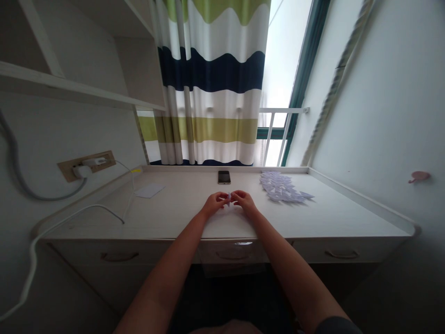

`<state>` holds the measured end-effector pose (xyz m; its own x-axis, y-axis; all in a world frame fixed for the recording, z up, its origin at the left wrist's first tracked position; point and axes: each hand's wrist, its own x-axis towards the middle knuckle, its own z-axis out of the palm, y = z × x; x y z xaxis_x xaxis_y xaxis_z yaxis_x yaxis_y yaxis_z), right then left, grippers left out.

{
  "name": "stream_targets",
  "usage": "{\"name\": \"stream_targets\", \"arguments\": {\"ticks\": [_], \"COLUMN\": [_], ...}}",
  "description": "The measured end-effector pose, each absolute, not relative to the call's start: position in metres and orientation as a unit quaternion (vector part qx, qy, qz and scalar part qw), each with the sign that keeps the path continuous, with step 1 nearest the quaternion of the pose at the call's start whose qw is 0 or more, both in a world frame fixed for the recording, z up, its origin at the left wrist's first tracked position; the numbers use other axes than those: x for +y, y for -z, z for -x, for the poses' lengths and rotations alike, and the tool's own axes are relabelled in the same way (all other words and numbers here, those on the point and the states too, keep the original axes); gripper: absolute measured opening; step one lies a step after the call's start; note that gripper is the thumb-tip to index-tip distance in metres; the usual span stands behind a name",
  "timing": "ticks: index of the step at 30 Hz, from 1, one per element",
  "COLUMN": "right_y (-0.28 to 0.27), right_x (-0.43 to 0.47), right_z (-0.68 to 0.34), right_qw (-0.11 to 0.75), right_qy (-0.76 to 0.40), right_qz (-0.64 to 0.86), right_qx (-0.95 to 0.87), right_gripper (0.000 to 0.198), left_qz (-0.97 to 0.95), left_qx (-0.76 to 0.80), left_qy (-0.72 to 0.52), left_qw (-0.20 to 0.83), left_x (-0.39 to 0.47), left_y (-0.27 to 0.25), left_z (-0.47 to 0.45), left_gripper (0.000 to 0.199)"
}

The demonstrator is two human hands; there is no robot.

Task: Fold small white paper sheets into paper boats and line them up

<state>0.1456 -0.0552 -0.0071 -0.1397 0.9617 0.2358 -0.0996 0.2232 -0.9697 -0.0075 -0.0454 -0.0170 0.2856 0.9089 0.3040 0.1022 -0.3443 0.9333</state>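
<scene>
Between my two hands, just above the white desk (181, 218), is a small piece of folded white paper (229, 199). My left hand (213, 203) pinches it from the left with thumb and fingers. From the right, my right hand (242, 200) closes on the same piece. The fingers cover much of it, so its exact shape is hard to make out. To the right of my hands lies a pile of folded paper pieces (281, 188), pale and pointed, spread over one another. Beyond my hands a dark phone (224, 177) lies flat near the desk's back edge.
White paper sheets (149, 190) lie at the left back. A white cable (79, 211) crosses the desk's left end, near a wall socket (86, 166) with plugs. Raised edging borders the back and sides. A striped curtain (212, 102) hangs behind; shelves (86, 88) overhang the left.
</scene>
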Motion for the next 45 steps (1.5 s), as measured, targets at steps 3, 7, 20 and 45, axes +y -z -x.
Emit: {"name": "stream_targets", "arguments": {"ticks": [3,7,20,45], "right_y": [0.01,0.015,0.021,0.027], "right_x": [-0.052,-0.046,-0.041,-0.04], "right_z": [-0.146,-0.146,-0.144,-0.144], "right_qw": [0.537,0.535,0.534,0.532], "right_qy": [-0.492,-0.485,-0.444,-0.299], "right_qz": [0.374,0.379,0.397,0.433], "right_qx": [-0.574,-0.579,-0.599,-0.663], "right_gripper": [0.029,0.026,0.03,0.019], "left_qz": [-0.67,-0.662,-0.679,-0.614], "left_qx": [0.372,0.39,0.46,0.478], "left_qy": [-0.468,-0.48,-0.493,-0.497], "left_qw": [0.44,0.424,0.289,0.384], "left_x": [-0.047,-0.046,-0.043,-0.045], "left_y": [0.014,0.015,0.018,0.013], "left_z": [0.008,0.008,0.011,0.009], "left_gripper": [0.037,0.033,0.02,0.02]}}
